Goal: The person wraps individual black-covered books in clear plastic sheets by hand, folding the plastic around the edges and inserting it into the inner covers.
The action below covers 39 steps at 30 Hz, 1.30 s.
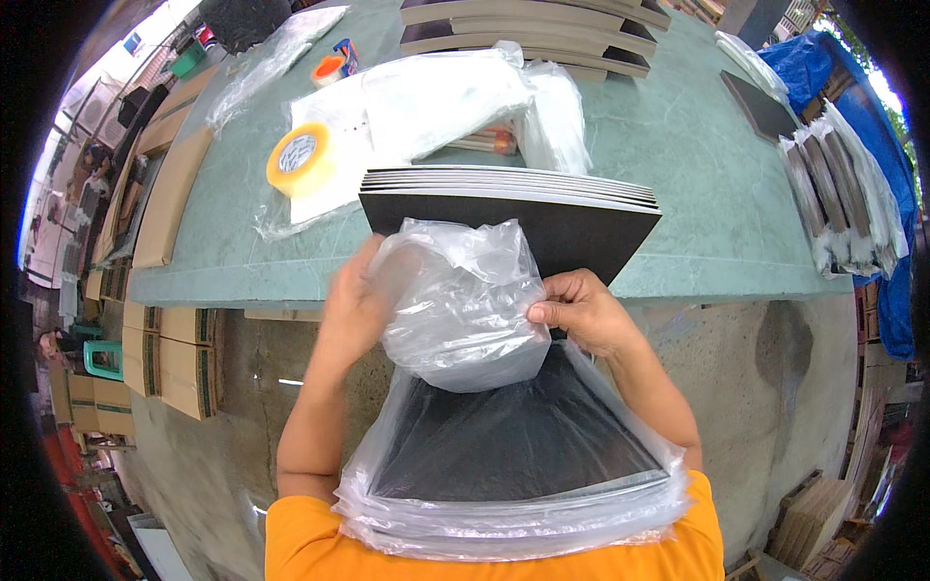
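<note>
Both hands are at a clear plastic bag, which is bunched and puffed out in front of me. My right hand pinches the bag's right edge between thumb and fingers. On the other side, my left hand is closed at the bag's left edge, slightly blurred, its fingertips partly hidden by the plastic. Just behind the bag, a stack of thin black boards with pale edges stands at the table's front edge. Nearer to me, against my body, lies a pile of black boards in clear plastic.
On the green table lie a tape roll, an orange tape dispenser and white plastic bags. Stacked boards stand at the back. Bagged boards lean at the right; cardboard boxes stand at the left.
</note>
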{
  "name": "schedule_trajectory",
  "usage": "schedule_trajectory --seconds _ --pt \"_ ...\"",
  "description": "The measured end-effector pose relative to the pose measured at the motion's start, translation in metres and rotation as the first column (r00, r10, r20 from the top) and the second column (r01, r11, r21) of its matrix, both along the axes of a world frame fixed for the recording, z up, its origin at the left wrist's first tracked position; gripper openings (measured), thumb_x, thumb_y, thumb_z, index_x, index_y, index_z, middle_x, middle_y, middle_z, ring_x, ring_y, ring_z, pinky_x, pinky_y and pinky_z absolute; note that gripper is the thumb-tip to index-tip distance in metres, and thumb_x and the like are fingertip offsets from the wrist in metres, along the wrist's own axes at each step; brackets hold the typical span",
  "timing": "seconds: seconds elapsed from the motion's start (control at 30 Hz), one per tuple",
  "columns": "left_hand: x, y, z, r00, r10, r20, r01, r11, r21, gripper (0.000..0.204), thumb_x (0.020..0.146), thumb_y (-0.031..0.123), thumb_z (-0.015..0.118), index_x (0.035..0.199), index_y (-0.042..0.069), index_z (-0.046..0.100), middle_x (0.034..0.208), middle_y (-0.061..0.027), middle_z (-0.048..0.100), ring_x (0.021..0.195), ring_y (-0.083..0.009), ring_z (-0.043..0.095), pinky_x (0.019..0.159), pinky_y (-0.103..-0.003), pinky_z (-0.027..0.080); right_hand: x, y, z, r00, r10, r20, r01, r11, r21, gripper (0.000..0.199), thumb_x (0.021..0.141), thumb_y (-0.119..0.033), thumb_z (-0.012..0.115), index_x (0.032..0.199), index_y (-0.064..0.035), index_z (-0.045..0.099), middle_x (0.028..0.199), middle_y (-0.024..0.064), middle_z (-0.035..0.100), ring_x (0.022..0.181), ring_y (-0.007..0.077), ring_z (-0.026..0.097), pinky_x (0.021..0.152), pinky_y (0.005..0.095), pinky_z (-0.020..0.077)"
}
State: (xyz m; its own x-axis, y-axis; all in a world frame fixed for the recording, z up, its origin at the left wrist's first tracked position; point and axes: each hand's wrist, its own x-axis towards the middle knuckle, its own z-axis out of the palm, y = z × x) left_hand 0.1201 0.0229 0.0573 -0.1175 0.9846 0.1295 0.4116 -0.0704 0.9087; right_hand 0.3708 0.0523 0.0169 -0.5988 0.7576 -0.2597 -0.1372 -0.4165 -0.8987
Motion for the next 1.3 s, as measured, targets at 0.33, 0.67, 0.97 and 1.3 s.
schedule_trajectory --seconds 0.33,0.67,0.97,1.3 --pt "0.054 -0.006 0.003 0.891 -0.451 -0.043 0.453 0.891 0.040 0.022 0.071 0.003 0.061 0.093 0.004 0.060 0.075 -0.0069 0.055 0.066 -0.0162 0.054 0.058 -0.026 0.043 -0.016 -0.008 0.026 0.792 -0.547 -0.272 0.458 0.826 -0.330 0.019 0.074 -0.024 0.066 0.075 -0.0075 0.056 0.069 0.0004 0.057 0.060 0.0089 0.052 0.055 0.0226 0.0429" --pt "-0.134 -0.019 -0.027 0.602 0.471 0.644 -0.661 0.747 0.072 0.013 0.083 0.012 0.047 0.081 0.000 0.052 0.079 -0.0117 0.055 0.077 -0.0173 0.053 0.068 -0.030 0.045 0.084 -0.011 -0.002 0.863 -0.326 -0.385 0.332 0.942 -0.053 0.014 0.079 -0.010 0.057 0.087 0.0023 0.055 0.079 0.0109 0.060 0.069 0.0161 0.059 0.062 0.0272 0.0484" --pt "0.064 0.004 0.026 0.819 -0.546 0.175 0.559 0.829 -0.030 0.016 0.073 0.016 0.061 0.076 0.001 0.056 0.066 -0.0049 0.057 0.060 -0.0130 0.052 0.059 -0.026 0.042 -0.012 -0.013 0.020 0.889 -0.178 -0.422 0.143 0.983 -0.113 0.019 0.076 -0.018 0.063 0.070 -0.0047 0.052 0.060 0.0048 0.055 0.049 0.0120 0.053 0.045 0.0231 0.0438" --pt "-0.002 0.000 0.043 0.998 -0.016 0.058 0.014 0.999 0.037 0.018 0.074 0.017 0.063 0.068 0.002 0.057 0.062 -0.0056 0.057 0.053 -0.0106 0.050 0.049 -0.025 0.041 0.008 -0.015 0.018 0.943 -0.107 -0.315 0.133 0.989 0.064 0.021 0.075 -0.018 0.066 0.075 -0.0014 0.054 0.064 0.0065 0.056 0.055 0.0117 0.053 0.050 0.0216 0.0425"
